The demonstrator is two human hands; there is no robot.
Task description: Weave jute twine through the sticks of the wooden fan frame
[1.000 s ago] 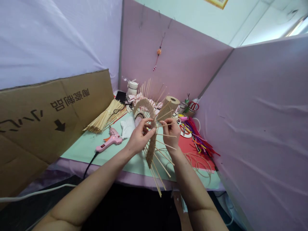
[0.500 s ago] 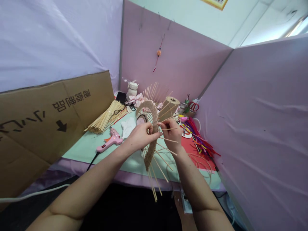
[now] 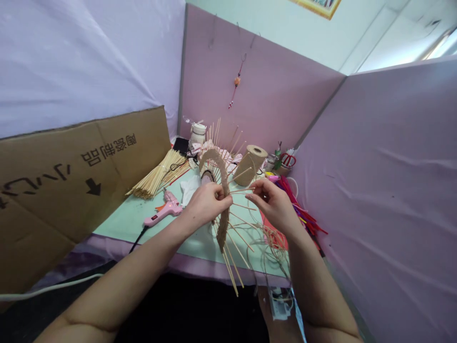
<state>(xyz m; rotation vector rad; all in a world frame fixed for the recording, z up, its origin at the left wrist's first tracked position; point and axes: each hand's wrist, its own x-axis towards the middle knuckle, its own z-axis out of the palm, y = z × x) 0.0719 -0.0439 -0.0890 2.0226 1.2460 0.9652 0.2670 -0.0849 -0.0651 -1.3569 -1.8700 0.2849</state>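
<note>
A woven twine ring [image 3: 224, 216] with thin wooden sticks [image 3: 240, 242] fanning out all round stands on edge above the table. My left hand [image 3: 210, 200] is closed on its near side, thumb over the woven band and fingers partly hidden behind it. To the right, my right hand [image 3: 269, 197] pinches what looks like a thin strand of twine, close to the tip of one stick. Loose loops of twine [image 3: 276, 243] hang below my right hand by the table's front edge.
A pink glue gun [image 3: 164, 212] lies left of the ring, near a bundle of sticks [image 3: 155, 176]. Behind are a twine spool [image 3: 250, 164] and a white bottle [image 3: 197, 133]. Colourful pipe cleaners [image 3: 310, 221] lie right. A cardboard sheet [image 3: 117, 162] leans left.
My right hand has drawn away from the woven band to the right. The loose twine loops have shifted and bunched beneath it. My left hand keeps its hold as the ring turns slightly.
</note>
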